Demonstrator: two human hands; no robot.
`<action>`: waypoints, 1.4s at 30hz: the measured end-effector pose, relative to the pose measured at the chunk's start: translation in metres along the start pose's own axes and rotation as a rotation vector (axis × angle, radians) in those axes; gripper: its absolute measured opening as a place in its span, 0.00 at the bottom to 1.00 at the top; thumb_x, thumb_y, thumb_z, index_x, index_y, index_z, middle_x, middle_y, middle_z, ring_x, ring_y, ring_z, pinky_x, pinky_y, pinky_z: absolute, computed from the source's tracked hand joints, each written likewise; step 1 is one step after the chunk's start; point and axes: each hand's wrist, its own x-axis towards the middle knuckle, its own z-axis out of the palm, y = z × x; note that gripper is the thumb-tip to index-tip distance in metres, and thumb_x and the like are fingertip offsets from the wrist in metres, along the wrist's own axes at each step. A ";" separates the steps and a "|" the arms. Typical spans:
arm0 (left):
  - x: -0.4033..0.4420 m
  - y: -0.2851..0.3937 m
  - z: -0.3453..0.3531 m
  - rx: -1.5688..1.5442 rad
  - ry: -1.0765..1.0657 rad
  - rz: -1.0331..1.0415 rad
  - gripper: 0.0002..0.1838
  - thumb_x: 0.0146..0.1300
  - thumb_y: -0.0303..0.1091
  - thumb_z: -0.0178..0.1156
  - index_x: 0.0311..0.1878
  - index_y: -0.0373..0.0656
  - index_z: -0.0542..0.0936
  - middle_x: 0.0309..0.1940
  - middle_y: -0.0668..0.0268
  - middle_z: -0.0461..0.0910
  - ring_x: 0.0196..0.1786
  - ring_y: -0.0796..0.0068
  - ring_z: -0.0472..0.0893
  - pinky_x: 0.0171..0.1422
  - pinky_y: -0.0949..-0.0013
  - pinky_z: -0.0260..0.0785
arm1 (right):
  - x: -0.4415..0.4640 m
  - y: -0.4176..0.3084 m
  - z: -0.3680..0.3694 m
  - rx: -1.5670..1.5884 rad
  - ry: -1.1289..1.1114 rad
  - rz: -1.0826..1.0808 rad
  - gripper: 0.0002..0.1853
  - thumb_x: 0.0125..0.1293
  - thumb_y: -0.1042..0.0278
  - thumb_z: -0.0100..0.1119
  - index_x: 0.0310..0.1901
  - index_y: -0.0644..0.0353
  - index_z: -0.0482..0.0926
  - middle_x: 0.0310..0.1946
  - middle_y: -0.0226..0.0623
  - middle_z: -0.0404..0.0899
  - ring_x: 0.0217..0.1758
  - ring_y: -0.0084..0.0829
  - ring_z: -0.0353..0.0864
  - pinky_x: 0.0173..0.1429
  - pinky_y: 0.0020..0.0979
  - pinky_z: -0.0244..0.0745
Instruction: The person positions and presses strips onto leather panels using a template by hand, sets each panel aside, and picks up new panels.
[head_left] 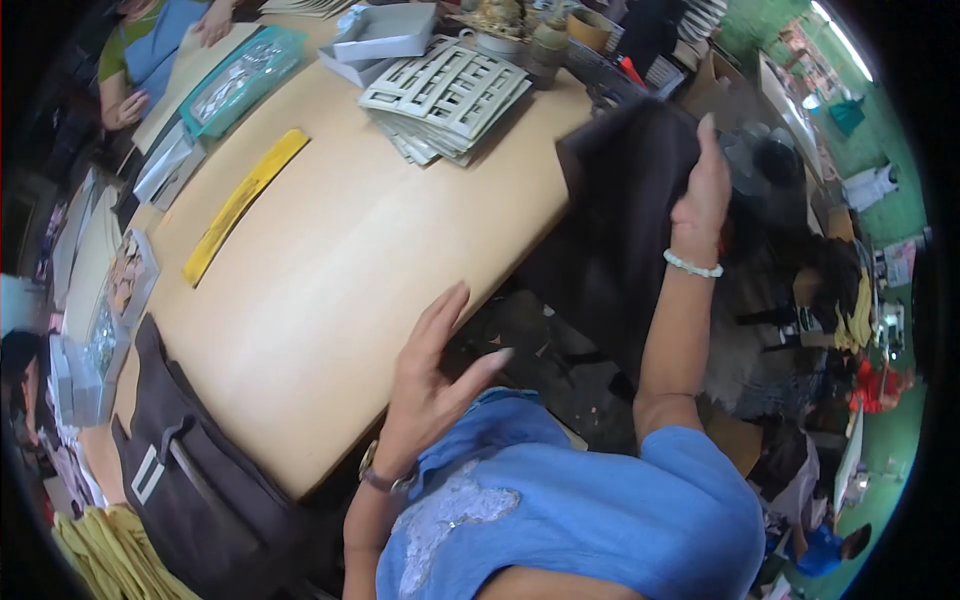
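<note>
My right hand (703, 195) is raised at the table's right edge, its fingers wrapped against a dark cloth (630, 190) that hangs down beside the table. Near the front edge of the pale table (330, 270), my left hand (435, 365) is held with thumb and fingers apart and nothing between them. Another dark garment (200, 470) with a white rectangular mark lies over the table's left corner. Across the tabletop, a yellow strip (246, 208) lies at a slant. A fanned stack of pale cards with cut-out slots (450, 95) sits at the far side.
White boxes (385, 32) and a teal tray (245, 80) stand at the back. Another person's hand (213, 22) is at the far left. Boxes of small parts (95, 355) line the left side, above folded yellow cloth (120, 550). A cup (590, 30) stands beyond the cards.
</note>
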 end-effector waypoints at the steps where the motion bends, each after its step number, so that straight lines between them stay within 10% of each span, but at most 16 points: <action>1: 0.007 0.001 0.005 -0.028 -0.011 0.005 0.46 0.48 0.35 0.72 0.69 0.38 0.58 0.65 0.49 0.63 0.68 0.56 0.64 0.71 0.61 0.54 | -0.013 -0.013 0.030 0.023 -0.077 -0.082 0.19 0.67 0.61 0.55 0.51 0.69 0.76 0.50 0.37 0.77 0.52 0.29 0.77 0.58 0.30 0.68; 6: 0.035 0.005 -0.007 -0.536 -0.005 -0.060 0.70 0.39 0.40 0.77 0.73 0.43 0.31 0.70 0.48 0.51 0.72 0.55 0.55 0.75 0.59 0.43 | -0.111 -0.026 0.179 -0.383 -0.332 -0.815 0.14 0.67 0.66 0.53 0.46 0.68 0.76 0.38 0.41 0.80 0.41 0.30 0.78 0.47 0.30 0.72; 8: 0.028 0.005 -0.021 -0.605 0.167 -0.070 0.53 0.44 0.38 0.74 0.70 0.34 0.52 0.64 0.54 0.64 0.67 0.60 0.64 0.71 0.60 0.53 | -0.111 0.021 0.219 -0.525 -0.574 -1.408 0.10 0.67 0.69 0.50 0.46 0.64 0.75 0.40 0.46 0.80 0.44 0.35 0.80 0.49 0.31 0.72; 10: 0.020 0.011 -0.036 -0.710 0.421 -0.046 0.34 0.55 0.37 0.67 0.62 0.32 0.65 0.55 0.56 0.73 0.58 0.64 0.74 0.63 0.64 0.66 | -0.163 0.009 0.236 0.141 -1.065 -0.482 0.09 0.67 0.71 0.47 0.42 0.65 0.74 0.37 0.47 0.80 0.43 0.42 0.80 0.49 0.34 0.72; 12: 0.009 0.006 -0.059 -0.929 0.551 -0.090 0.21 0.64 0.35 0.58 0.57 0.34 0.70 0.49 0.58 0.77 0.50 0.68 0.79 0.54 0.68 0.73 | -0.179 0.022 0.240 -0.015 -1.184 -0.457 0.10 0.67 0.70 0.45 0.43 0.65 0.73 0.43 0.51 0.78 0.49 0.47 0.78 0.52 0.38 0.71; 13: 0.002 -0.001 -0.071 -0.953 0.673 -0.148 0.18 0.67 0.33 0.55 0.56 0.34 0.70 0.48 0.58 0.78 0.48 0.70 0.80 0.51 0.69 0.75 | -0.179 0.050 0.241 -0.068 -1.131 -0.865 0.12 0.67 0.67 0.47 0.44 0.67 0.73 0.50 0.53 0.74 0.58 0.51 0.72 0.58 0.45 0.68; 15: -0.018 -0.019 -0.088 -0.931 0.799 -0.180 0.19 0.67 0.34 0.55 0.56 0.31 0.70 0.49 0.57 0.77 0.49 0.68 0.79 0.53 0.68 0.74 | -0.181 0.066 0.221 -0.333 -1.348 -0.628 0.23 0.70 0.58 0.44 0.59 0.67 0.68 0.64 0.55 0.62 0.69 0.49 0.59 0.70 0.38 0.53; 24: -0.100 -0.045 -0.117 -0.599 1.122 -0.441 0.19 0.66 0.30 0.55 0.57 0.30 0.70 0.50 0.55 0.76 0.50 0.68 0.77 0.57 0.67 0.70 | -0.167 0.152 0.129 -1.510 -1.158 -0.594 0.38 0.62 0.37 0.47 0.68 0.55 0.59 0.70 0.53 0.51 0.73 0.56 0.45 0.69 0.65 0.37; 34: -0.134 0.014 -0.100 1.118 0.993 -0.452 0.34 0.53 0.25 0.64 0.65 0.37 0.66 0.60 0.49 0.68 0.64 0.53 0.67 0.67 0.60 0.59 | -0.208 0.091 0.050 -1.515 -1.072 -0.448 0.42 0.56 0.36 0.56 0.67 0.56 0.61 0.70 0.53 0.50 0.73 0.57 0.45 0.67 0.67 0.38; 42: -0.065 -0.026 -0.070 1.030 0.321 -0.223 0.42 0.55 0.61 0.58 0.67 0.43 0.63 0.70 0.51 0.53 0.73 0.48 0.50 0.72 0.42 0.42 | -0.200 0.063 0.053 -1.529 -1.058 -0.468 0.34 0.58 0.38 0.56 0.55 0.62 0.73 0.60 0.53 0.64 0.70 0.57 0.52 0.66 0.68 0.40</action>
